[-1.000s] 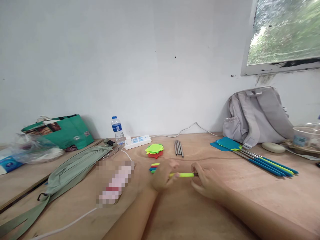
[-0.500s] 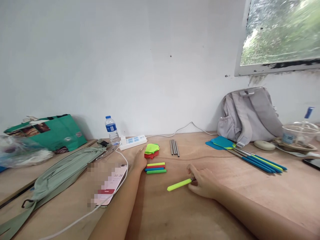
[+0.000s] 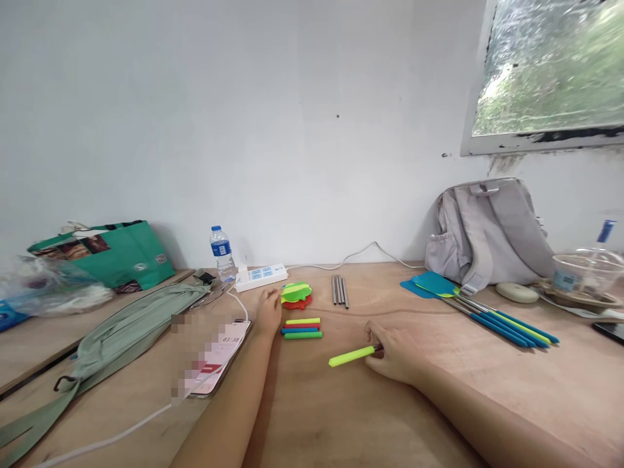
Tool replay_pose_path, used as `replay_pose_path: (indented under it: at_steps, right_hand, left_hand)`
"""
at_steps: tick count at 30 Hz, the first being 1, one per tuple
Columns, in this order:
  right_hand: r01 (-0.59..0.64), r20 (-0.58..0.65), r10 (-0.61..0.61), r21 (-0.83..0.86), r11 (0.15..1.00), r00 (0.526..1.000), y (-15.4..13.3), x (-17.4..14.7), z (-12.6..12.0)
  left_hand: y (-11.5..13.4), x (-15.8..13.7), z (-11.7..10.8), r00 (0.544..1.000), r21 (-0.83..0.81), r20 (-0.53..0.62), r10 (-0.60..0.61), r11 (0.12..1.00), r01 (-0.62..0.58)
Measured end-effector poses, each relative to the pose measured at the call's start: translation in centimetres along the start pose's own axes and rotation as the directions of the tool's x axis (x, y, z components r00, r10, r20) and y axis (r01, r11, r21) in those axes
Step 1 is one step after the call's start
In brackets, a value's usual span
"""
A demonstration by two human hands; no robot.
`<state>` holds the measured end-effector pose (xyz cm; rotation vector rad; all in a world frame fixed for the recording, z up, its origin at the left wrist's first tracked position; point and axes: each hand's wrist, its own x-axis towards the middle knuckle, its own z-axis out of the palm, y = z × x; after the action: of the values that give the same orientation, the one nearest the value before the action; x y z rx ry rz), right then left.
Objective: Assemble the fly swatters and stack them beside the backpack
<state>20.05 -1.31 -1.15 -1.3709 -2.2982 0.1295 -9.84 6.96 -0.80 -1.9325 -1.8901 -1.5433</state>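
Note:
My right hand (image 3: pixel 397 351) is closed around a metal rod with a yellow grip (image 3: pixel 351 356); the grip points left above the table. At the left edge of a pile of flat fly-swatter heads, my left hand (image 3: pixel 269 312) has its fingers curled on the yellow-green head (image 3: pixel 284 298). Green and red heads (image 3: pixel 303 303) lie in the same pile. Just in front of it, several loose coloured grips (image 3: pixel 302 329) lie side by side. Several bare metal rods (image 3: pixel 340 292) are lined up to the right of the pile.
Assembled blue swatters (image 3: pixel 507 325) lie at the right, before a grey backpack (image 3: pixel 482 227). A phone (image 3: pixel 219 357) with a white cable, a grey-green strap bag (image 3: pixel 131 325), a water bottle (image 3: pixel 223 255) and a power strip (image 3: pixel 260 277) are on the left. A plastic cup (image 3: pixel 580 276) stands far right.
My left fingers have shifted slightly left at the pile, where green now shows on top instead of yellow-green. My right hand keeps the yellow-gripped rod nearly in place. The view has moved slightly.

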Motion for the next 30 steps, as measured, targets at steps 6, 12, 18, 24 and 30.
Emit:
replay_pose_path:
  at_steps: [6, 12, 18, 24, 30]
  right_hand:
    - [-0.002, -0.203, 0.082, 0.365, 0.931, 0.976, 0.8, 0.5, 0.6]
    - [0.053, -0.283, 0.394, 0.863, 0.503, 0.874, -1.4, 0.7, -2.2]
    - [0.01, -0.049, 0.365, 0.994, 0.106, 0.93, -3.6, -0.4, -2.6]
    - [0.086, 0.0, 0.381, 0.974, -0.208, 0.925, -3.8, -0.6, -2.4]
    - [0.069, 0.021, 0.36, 0.969, -0.235, 0.933, -3.3, -0.5, -2.3]
  left_hand:
    - [3.5, -3.0, -1.4, 0.971, -0.35, -0.144, -0.193, 0.927, 0.133]
    - [8.5, -5.6, -1.0, 0.809, -0.785, 0.49, -0.323, 0.239, 0.571]
    - [11.2, -6.9, -1.0, 0.737, -0.743, 0.624, -0.258, 0.094, 0.662]
    - [11.9, -7.3, -1.5, 0.702, -0.723, 0.654, -0.283, 0.041, 0.69]
    - [11.5, -7.4, -1.2, 0.678, -0.699, 0.686, -0.264, 0.023, 0.715]
